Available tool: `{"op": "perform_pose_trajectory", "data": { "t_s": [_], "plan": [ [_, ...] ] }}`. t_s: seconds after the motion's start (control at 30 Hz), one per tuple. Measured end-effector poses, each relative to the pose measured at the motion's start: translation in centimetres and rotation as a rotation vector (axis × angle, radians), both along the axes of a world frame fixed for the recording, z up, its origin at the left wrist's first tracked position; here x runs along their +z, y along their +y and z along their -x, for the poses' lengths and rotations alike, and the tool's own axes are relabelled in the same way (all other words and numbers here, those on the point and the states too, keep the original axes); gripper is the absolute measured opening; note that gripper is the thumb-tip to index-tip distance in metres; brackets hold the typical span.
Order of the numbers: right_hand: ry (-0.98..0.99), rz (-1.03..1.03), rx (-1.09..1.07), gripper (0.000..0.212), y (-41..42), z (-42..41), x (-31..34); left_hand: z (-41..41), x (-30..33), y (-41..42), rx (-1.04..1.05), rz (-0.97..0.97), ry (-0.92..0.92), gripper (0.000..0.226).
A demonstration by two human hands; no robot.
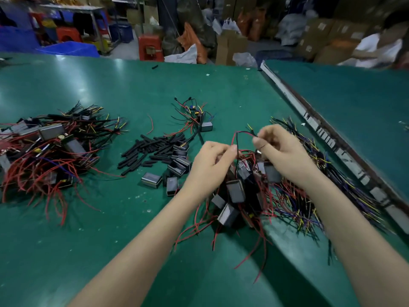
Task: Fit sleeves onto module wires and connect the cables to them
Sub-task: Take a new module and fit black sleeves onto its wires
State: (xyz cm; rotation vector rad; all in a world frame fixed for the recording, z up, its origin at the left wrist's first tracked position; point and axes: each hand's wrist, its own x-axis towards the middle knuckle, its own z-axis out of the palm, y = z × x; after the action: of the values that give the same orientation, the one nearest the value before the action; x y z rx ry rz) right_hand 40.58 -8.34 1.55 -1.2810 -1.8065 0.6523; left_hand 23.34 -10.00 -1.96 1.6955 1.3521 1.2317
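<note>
Green bench (88, 229), cluttered storeroom, left grip (212, 160) and right grip (281, 149) each pinching wires (238, 138)

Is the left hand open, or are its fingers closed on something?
Closed. The left hand has curled fingers pinching the red and black wires that loop up to the right hand.

Small grey box-shaped modules with red and black wires (235, 191) lie heaped at centre right on the green table, wires trailing toward the near edge. One thin red-and-black wire pair (238, 138) arcs up above the heap. Short black tubular sleeves (152, 149) lie scattered flat at centre. Thin multicoloured cables (309, 196) fan out right of the heap. Another tangled module pile (46, 151) sits far left.
</note>
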Motion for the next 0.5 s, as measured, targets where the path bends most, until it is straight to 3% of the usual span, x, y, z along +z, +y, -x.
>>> {"op": "perform_pose_trajectory", "data": {
  "t_s": [0.07,0.13,0.3,0.4,0.5],
  "plan": [
    [0.091,-0.044,-0.021,0.016,0.0,-0.4,0.9,-0.4,1.2,-0.8,-0.166,0.148,-0.274,0.031],
    [0.052,-0.108,-0.042,0.014,0.1,-0.8,1.9,-0.7,2.1,-1.4,-0.298,0.231,-0.465,0.025],
    [0.031,-0.209,-0.118,0.011,-0.3,-2.0,4.0,1.2,3.5,-2.3,-0.330,0.305,-0.509,0.020],
    [-0.088,-0.001,0.013,0.009,-1.2,-1.7,3.3,3.5,3.7,-2.8,-0.295,0.358,-0.446,0.032],
    [-0.083,0.103,0.140,0.010,-2.5,0.5,1.4,5.2,3.2,-3.5,-0.253,0.443,-0.525,0.030]
  ]
}}
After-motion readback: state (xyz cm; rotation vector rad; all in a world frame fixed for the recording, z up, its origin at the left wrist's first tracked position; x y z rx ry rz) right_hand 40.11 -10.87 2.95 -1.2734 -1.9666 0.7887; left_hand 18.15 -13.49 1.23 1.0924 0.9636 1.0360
